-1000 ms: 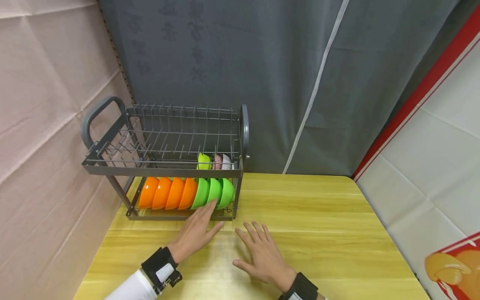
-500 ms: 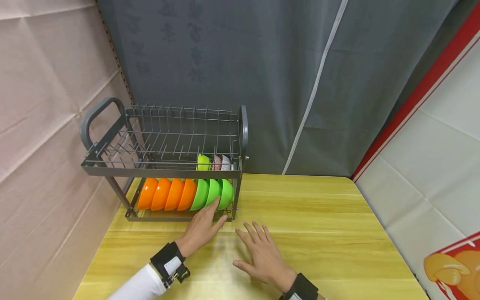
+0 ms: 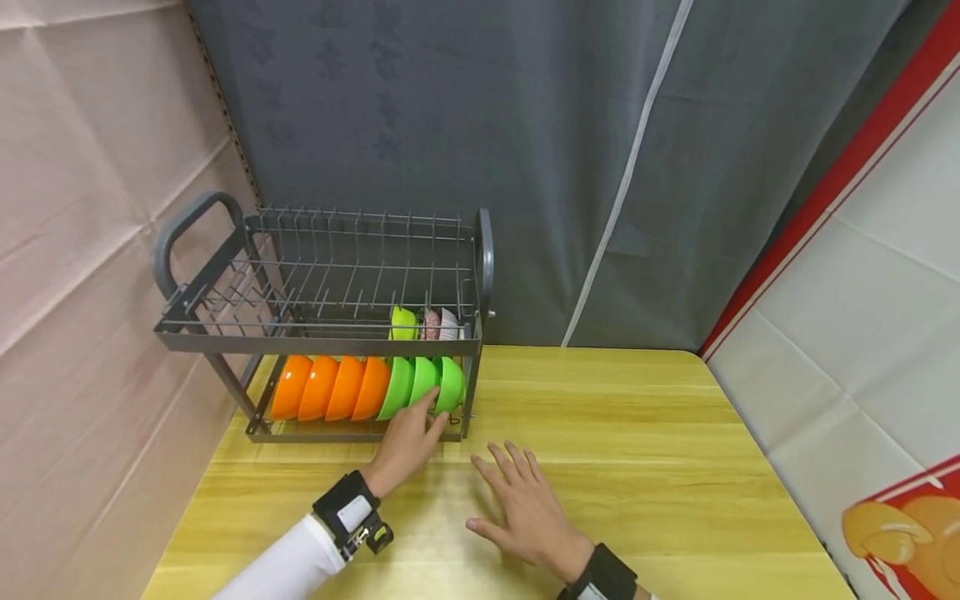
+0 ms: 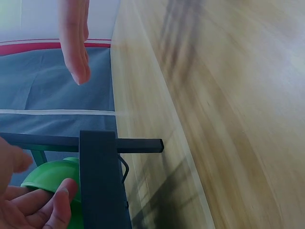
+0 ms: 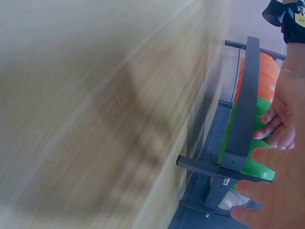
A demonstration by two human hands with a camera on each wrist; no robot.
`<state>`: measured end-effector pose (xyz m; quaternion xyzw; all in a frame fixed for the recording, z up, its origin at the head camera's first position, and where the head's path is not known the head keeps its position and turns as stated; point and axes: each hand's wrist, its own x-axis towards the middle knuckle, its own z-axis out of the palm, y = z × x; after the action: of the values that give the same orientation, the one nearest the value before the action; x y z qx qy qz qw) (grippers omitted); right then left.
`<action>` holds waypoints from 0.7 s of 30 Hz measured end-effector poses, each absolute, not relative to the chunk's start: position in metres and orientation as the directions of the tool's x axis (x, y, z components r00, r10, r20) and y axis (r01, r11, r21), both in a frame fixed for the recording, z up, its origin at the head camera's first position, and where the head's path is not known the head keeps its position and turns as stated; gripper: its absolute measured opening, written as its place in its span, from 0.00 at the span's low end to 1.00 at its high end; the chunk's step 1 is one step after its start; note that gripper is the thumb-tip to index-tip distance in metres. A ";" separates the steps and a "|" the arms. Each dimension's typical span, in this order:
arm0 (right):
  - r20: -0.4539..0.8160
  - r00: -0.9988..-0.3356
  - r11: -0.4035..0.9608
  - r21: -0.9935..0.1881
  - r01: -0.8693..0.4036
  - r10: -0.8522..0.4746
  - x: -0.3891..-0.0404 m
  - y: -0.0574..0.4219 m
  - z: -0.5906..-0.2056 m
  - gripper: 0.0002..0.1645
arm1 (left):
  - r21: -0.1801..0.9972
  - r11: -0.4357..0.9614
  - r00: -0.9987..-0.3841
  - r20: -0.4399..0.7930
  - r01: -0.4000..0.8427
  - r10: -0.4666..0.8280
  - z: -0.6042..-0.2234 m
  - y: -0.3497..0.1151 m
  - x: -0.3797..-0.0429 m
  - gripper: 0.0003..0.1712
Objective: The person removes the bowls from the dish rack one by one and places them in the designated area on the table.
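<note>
On the lower shelf of a grey dish rack [image 3: 322, 344] stand several orange bowls [image 3: 321, 389], with green bowls [image 3: 452, 377] to their right. My left hand [image 3: 405, 437] reaches in at the front of the green bowls. Its fingers [image 4: 40, 202] lie against the rightmost green bowl [image 4: 50, 172] in the left wrist view, and the thumb stands apart from them. The right wrist view also has the left hand [image 5: 281, 125] at the green bowls. Over the wooden table [image 3: 637, 467], my right hand [image 3: 531, 521] has its fingers spread and holds nothing.
A lime green bowl [image 3: 403, 325], a pinkish piece [image 3: 431, 325] and a white one [image 3: 448, 325] show behind the rack's upper front bar. A grey curtain [image 3: 540, 167] hangs behind, with a pink cloth wall [image 3: 82, 275] at left and a white panel [image 3: 862, 317] at right.
My left hand has moved slightly up and right, its thumb and index finger now closer to the rightmost green bowl. The right hand and the bowls have stayed put.
</note>
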<state>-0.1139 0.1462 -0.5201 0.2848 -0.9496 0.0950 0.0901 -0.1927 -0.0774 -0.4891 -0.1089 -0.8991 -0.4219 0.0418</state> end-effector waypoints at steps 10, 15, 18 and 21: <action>0.192 -0.832 0.828 -0.126 -0.547 -0.521 -0.117 0.144 -0.514 0.51 | 0.753 0.622 -0.976 0.190 0.213 0.104 -0.487 -0.075 -0.200 0.20; 0.184 -0.835 0.830 -0.128 -0.543 -0.519 -0.117 0.143 -0.511 0.51 | 0.757 0.619 -0.976 0.198 0.210 0.089 -0.487 -0.075 -0.201 0.17; 0.190 -0.832 0.828 -0.126 -0.547 -0.520 -0.117 0.142 -0.509 0.51 | 0.786 0.591 -0.983 0.168 0.181 0.076 -0.485 -0.075 -0.200 0.16; 0.194 -0.831 0.826 -0.130 -0.549 -0.522 -0.118 0.142 -0.507 0.51 | 0.812 0.563 -0.987 0.144 0.155 0.065 -0.485 -0.075 -0.199 0.16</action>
<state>-0.1176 0.1416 -0.5073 0.2809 -0.9525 0.0905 0.0750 -0.1988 -0.0754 -0.4848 -0.0623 -0.8827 -0.4632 0.0491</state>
